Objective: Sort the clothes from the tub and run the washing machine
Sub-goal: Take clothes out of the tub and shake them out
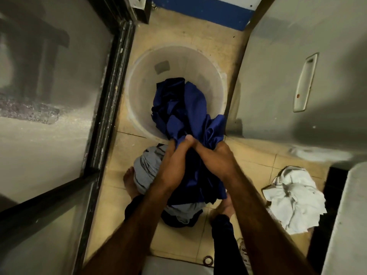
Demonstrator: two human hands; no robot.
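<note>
Both hands, left (174, 165) and right (214, 157), grip the blue garment (186, 114) above the tub (139, 92) (fingers bunched tight); trailing cloth could snag the rim.

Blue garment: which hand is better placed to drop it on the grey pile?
Left, probably. Both hands grip the blue garment, but the left hand is directly over the grey pile; the right hand sits toward the white pile.
</note>
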